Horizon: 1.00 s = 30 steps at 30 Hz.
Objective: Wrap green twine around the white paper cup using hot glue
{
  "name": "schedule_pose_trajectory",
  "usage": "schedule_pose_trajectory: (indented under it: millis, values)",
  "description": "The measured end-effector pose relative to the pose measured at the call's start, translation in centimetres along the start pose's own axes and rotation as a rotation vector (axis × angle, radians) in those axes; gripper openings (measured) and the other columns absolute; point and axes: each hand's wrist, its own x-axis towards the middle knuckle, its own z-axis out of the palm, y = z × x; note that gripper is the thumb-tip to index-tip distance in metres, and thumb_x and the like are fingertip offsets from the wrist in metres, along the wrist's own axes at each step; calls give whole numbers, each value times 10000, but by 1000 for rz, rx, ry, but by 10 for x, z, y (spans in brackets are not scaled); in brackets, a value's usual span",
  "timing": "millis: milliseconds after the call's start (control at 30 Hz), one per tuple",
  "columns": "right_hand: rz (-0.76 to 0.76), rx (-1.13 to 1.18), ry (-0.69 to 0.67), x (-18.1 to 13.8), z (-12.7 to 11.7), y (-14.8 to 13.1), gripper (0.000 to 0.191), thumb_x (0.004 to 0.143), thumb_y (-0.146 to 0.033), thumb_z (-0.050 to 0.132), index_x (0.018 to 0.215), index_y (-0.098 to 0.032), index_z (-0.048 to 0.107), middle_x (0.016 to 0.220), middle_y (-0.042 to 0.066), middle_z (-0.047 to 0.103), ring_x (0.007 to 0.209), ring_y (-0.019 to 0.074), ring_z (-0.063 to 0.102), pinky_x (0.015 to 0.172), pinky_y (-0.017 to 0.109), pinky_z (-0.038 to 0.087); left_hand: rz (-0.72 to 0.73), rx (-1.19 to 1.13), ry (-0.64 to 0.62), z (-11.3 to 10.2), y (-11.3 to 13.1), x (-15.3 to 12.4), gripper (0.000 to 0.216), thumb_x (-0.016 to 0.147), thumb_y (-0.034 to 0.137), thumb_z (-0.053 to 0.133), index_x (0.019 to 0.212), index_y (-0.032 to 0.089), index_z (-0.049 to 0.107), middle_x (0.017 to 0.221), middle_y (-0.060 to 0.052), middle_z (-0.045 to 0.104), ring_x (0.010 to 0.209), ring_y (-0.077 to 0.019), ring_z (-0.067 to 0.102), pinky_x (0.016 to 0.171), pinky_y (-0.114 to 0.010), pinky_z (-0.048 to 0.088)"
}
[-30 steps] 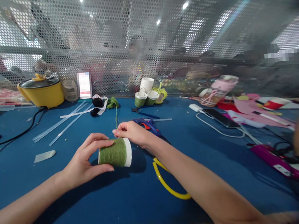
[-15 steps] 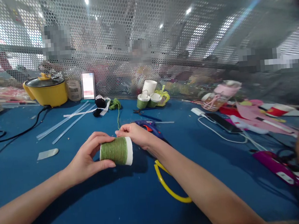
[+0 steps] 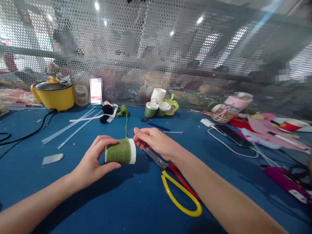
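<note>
My left hand (image 3: 101, 158) is wrapped around a white paper cup (image 3: 133, 151) lying on its side in the air, its wall wound with green yarn (image 3: 118, 151). A strand of this yarn runs from the top of the cup, near the rim, back to a small green yarn bundle (image 3: 122, 111) on the table. Just right of the rim, my right hand (image 3: 152, 140) has its fingers curled together, the thumb uppermost. Whether anything is between those fingertips is hidden. Below my right wrist lie scissors (image 3: 181, 197) with yellow and red handles.
Pliers (image 3: 155, 123) and several cups (image 3: 158, 94), two green-wrapped, stand or lie behind my hands. Clear glue sticks (image 3: 71, 133) and black yarn balls (image 3: 107, 109) are at left, near a yellow electric pot (image 3: 54, 97). A phone (image 3: 234, 135) and purple power strip (image 3: 286, 182) sit right.
My right hand has moved right, off the yarn strand, and its fingers are curled beside the rim. The scissors show more fully, and the blue glue gun is now hidden. The cup stays in my left hand.
</note>
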Motion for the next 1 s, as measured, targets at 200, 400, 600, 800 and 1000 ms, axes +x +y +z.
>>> schedule_pose_trajectory:
  millis: [200, 400, 600, 800, 1000]
  values:
    - [-97, 117, -11, -18, 16, 9, 245, 752, -372, 577, 653, -159, 508, 562, -42, 488, 509, 72, 426, 498, 215, 328, -61, 69, -25, 2, -1, -2, 616, 710, 240, 693, 1238, 274, 377, 1184, -79, 393, 1139, -268, 408, 978, -454, 352]
    - [-281, -119, 43, -30, 20, 4, 213, 802, -311, 516, 638, -174, 509, 604, -31, 493, 564, 94, 442, 544, 227, 363, -395, -354, -125, 4, 4, 2, 549, 769, 330, 594, 1232, 196, 332, 1105, -86, 488, 903, -213, 565, 782, -375, 488]
    - [-381, -279, 215, -29, 15, 7, 240, 859, -386, 445, 880, -179, 564, 884, 49, 621, 817, 156, 560, 734, 281, 428, -309, -209, -119, 3, 7, 0, 473, 750, 293, 621, 1173, 207, 429, 1052, -54, 498, 924, -194, 541, 809, -336, 477]
    - [-303, -118, -51, -22, 15, 15, 510, 887, -531, 274, 996, -172, 619, 1057, 82, 640, 1004, 187, 567, 902, 349, 396, -204, -37, -220, 2, 10, -2, 427, 785, 289, 591, 1179, 235, 434, 1100, -59, 485, 967, -198, 531, 816, -329, 479]
    - [-351, -36, -75, -9, 15, -2, 548, 862, -570, 291, 982, -149, 620, 971, 87, 659, 922, 174, 589, 834, 338, 430, -216, 60, -306, 2, 11, -4, 467, 757, 316, 616, 1163, 213, 408, 1064, -67, 524, 916, -210, 561, 791, -358, 494]
